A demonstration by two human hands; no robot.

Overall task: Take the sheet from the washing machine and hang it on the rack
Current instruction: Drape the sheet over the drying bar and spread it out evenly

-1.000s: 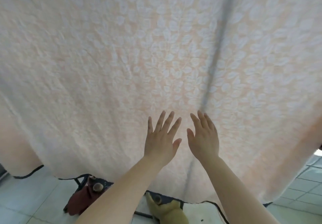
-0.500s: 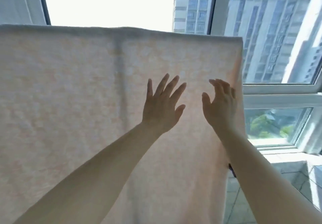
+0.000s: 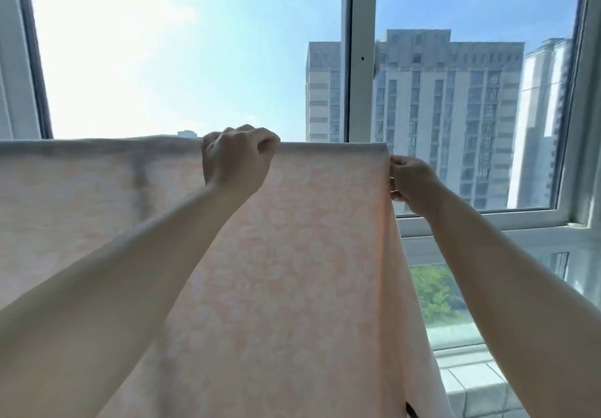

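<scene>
**Both hands grasp the hung sheet**

The pale peach sheet (image 3: 276, 255) hangs draped over a high horizontal line in front of the window (image 3: 361, 59). The left hand (image 3: 237, 157) is curled over the sheet's top fold. The right hand (image 3: 411, 185) pinches the sheet's right edge just below the top corner.
</scene>
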